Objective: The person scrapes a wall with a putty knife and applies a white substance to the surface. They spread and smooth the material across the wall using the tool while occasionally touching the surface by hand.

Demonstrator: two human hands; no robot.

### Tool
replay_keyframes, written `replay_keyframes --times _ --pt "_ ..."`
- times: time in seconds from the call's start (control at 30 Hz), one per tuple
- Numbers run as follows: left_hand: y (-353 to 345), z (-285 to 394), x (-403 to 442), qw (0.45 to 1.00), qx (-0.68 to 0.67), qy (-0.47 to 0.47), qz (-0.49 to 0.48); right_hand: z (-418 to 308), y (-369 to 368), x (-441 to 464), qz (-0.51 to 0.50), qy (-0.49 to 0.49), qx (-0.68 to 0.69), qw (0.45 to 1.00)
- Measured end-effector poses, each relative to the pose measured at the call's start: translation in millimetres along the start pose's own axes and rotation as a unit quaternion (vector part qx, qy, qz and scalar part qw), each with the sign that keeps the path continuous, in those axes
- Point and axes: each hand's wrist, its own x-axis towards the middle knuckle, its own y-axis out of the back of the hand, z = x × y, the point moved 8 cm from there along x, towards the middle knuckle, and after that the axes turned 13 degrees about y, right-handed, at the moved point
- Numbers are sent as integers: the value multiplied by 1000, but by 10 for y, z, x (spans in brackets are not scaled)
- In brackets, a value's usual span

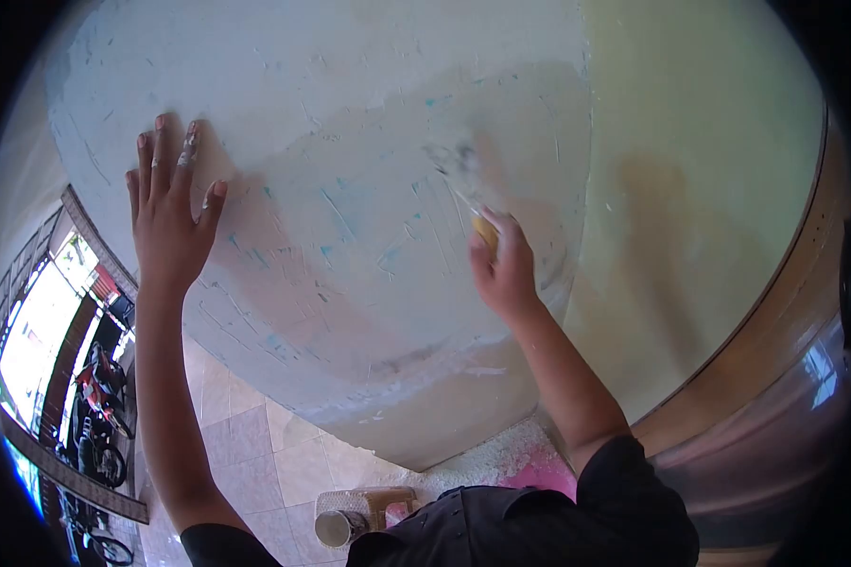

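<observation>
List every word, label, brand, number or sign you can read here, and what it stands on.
No readable text anywhere.
Wall: scratches and blue-green marks, no lettering.
Yellow-handled tool in the right hand: blurred; any marking is unreadable.
Motorcycles at the left: too small to read any plate or badge.

Two hands — one left, one right; one scraper, one round tin; motorbikes — at least two.

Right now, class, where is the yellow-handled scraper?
In the head view, the scraper is just right of centre, held in the right hand before the scratched pale surface.
</observation>
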Motion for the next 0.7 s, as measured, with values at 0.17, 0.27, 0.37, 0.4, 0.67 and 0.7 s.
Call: replay_keyframes --times 0.17,0.27,0.37,0.4,0.67,0.7 --pt "-37 -62 -45 1000 -9 -20 3 210 -467 -833 -151 -140 -62 977" --pt "-36 -62 -55 1000 -18 -23 7 258 -378 -2479 -220 -241 -50 944" --pt "12 -34 -24 1000 -16 -9 2 81 -115 -2675 -128 -157 -39 979" --pt "-9 -49 -40 1000 -10 -4 -18 99 -85 -2387 -123 -158 -72 977" --pt "-34 -129 -76 999 -19 -31 -13 220 -141 -826 -82 -183 -104 974" --pt "-32 -144 -81 999 -23 -34 -17 322 -175 -1258 -106 -225 -116 961"
